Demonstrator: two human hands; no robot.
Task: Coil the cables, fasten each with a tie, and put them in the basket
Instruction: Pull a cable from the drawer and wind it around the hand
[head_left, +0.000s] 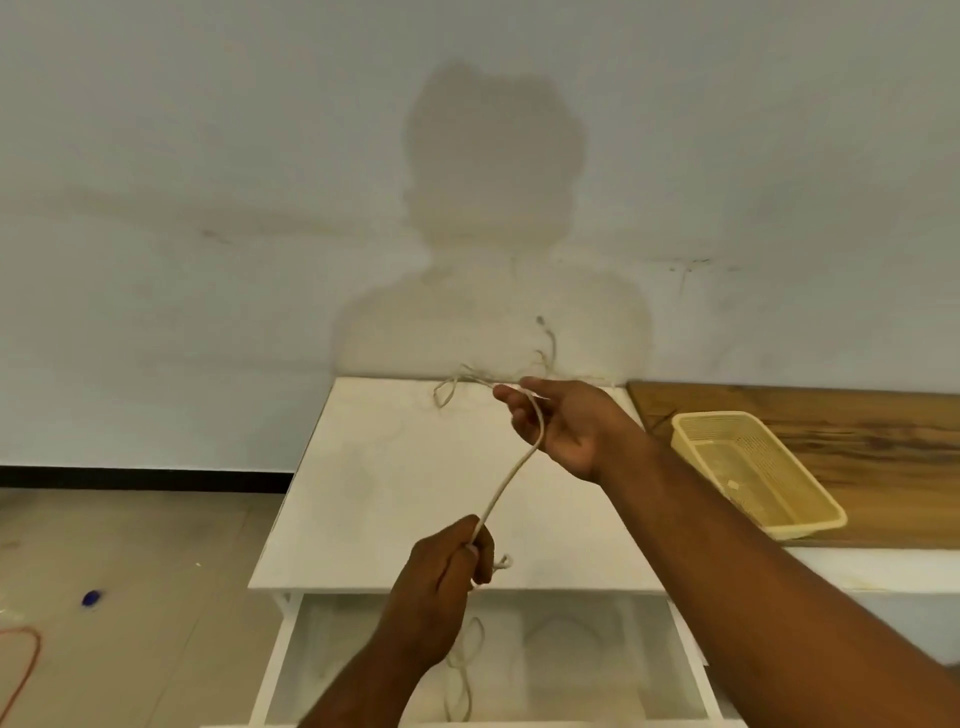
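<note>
Down low, the left hand (447, 566) pinches one white cable (506, 486) while the right hand (561, 423) holds a higher stretch looped through its fingers. It's early coiling, I'd say: next comes gathering the tangle at the far edge of the white table (363, 493) into even loops. Yellow basket (805, 519) sits right on the wooden counter (831, 415), seemingly empty but for a pale speck.

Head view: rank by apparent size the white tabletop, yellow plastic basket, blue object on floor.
1. White tabletop, largest.
2. Yellow plastic mesh basket, clearly smaller.
3. Small blue object on the floor, smallest; too small to identify.
</note>
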